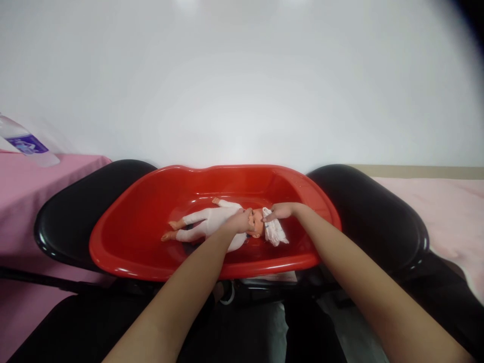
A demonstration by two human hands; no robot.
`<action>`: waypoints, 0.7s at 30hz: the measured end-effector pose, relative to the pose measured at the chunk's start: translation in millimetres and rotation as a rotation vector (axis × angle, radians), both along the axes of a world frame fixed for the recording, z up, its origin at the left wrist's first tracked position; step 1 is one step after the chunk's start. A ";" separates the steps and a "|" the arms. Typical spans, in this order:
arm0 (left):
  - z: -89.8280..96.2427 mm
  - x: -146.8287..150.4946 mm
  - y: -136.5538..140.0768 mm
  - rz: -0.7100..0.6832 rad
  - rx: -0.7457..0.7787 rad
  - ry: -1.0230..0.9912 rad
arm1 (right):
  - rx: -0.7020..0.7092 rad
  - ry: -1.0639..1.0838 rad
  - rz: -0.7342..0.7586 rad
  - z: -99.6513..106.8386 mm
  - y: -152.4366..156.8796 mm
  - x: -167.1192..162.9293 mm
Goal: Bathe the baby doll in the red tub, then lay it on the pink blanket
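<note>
A baby doll (215, 220) in a white suit lies on its back in a red tub (128, 237), feet to the left and head to the right. My left hand (241, 222) is at the doll's neck and chin, its fingers curled against it and partly hidden. A crumpled white cloth cap (275, 234) covers the top of the doll's head. With bent fingers my right hand (282, 210) grips the cap's edge near the forehead.
Two black stools or chairs (91, 212) (363, 222) flank the tub. On the pink-covered table (75, 169) at left lies a clear plastic bottle (32, 146). A pale pink cloth surface (446, 217) is at right. Behind everything rises a white wall (242, 91).
</note>
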State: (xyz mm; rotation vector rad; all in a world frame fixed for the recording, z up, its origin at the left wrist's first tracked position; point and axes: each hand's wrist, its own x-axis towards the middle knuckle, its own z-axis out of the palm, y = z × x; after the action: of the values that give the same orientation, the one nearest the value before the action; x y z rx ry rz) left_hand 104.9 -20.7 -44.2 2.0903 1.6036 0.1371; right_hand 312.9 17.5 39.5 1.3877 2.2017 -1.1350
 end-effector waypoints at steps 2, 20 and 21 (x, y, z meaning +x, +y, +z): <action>3.9 1.7 -2.3 0.005 0.002 0.007 | -0.005 -0.023 0.009 -0.2 0.4 0.0; 31.4 5.2 -16.8 0.011 -0.037 0.013 | -0.028 -0.186 0.068 -13.8 7.0 6.1; 31.4 5.2 -16.8 0.012 -0.036 0.014 | -0.014 -0.184 0.064 -14.1 6.6 6.2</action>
State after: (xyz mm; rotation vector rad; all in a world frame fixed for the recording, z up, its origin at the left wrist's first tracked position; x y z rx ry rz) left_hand 110.1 -37.6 -12.8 2.0593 1.6148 0.0971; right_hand 319.1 24.1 25.4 1.3480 2.0892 -0.9582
